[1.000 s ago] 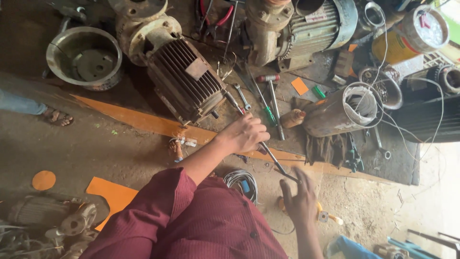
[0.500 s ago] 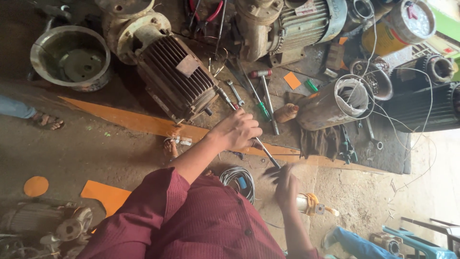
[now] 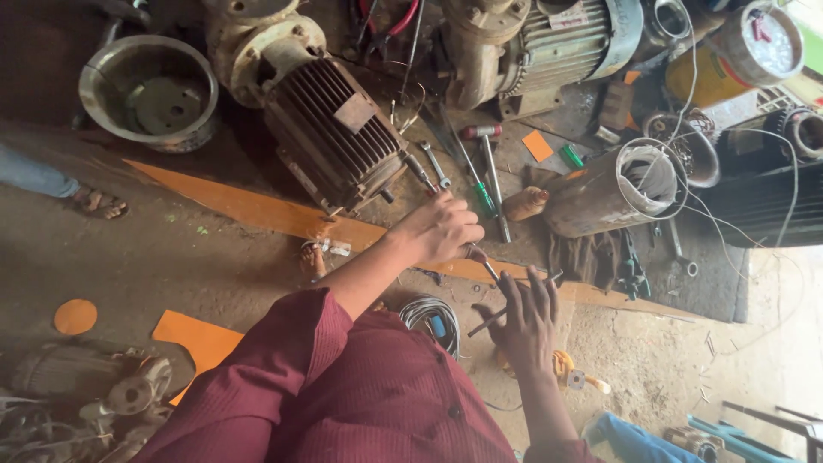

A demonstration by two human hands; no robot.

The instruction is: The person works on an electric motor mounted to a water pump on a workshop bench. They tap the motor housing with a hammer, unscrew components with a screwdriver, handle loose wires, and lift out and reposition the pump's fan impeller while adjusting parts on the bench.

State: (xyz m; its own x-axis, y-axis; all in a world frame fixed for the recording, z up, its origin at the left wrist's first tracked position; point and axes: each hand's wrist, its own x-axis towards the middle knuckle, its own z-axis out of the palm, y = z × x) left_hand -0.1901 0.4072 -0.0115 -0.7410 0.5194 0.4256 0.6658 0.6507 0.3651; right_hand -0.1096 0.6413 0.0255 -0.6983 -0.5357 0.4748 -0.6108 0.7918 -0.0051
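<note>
Maroon sleeves lead down to the two hands, which have drawn together since a second ago: the left hand (image 3: 439, 230), then lower on the floor beside the motor, is now curled shut over the end of a thin metal rod (image 3: 490, 273), and the right hand (image 3: 525, 319) has risen with fingers spread, loosely taking hold of a second dark rod (image 3: 501, 312) that crosses just beneath it. The rods sit between the hands, above a coil of wire (image 3: 433, 319). Beyond lie a finned grey motor (image 3: 330, 133), a green-handled screwdriver (image 3: 482, 190), a hammer (image 3: 489, 163) and an orange strip (image 3: 257, 210) on the floor.
</note>
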